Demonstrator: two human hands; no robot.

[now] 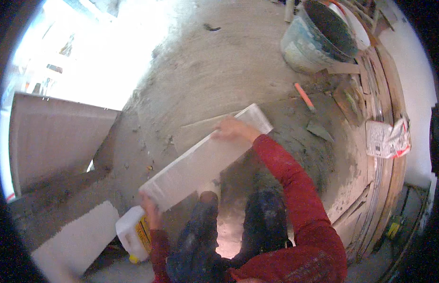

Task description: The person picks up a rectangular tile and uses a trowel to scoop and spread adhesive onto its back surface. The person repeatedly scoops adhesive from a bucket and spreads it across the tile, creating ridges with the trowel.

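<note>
Both of my hands hold a long, flat, pale grey tile strip [205, 160] that lies slantwise in front of my knees. My left hand [151, 211] grips its lower left end. Over the long far edge near the other end, my right hand [234, 129] is closed, its fingers partly blurred. Whether the strip rests on the floor or is held just above it, I cannot tell. Right of it lies a trowel with an orange handle [304, 97] and a grey pointed blade [319, 131]. Close beside my left forearm stands a white jug [130, 234] with a yellow label and cap.
A dirty bucket [299, 47] stands at the far right. Wooden beams [377, 198] run along the right wall, with a crumpled paper bag [387, 137] on them. At left are a brown panel [59, 141] and a white board [80, 240]. Rough grey floor [210, 70] stretches ahead.
</note>
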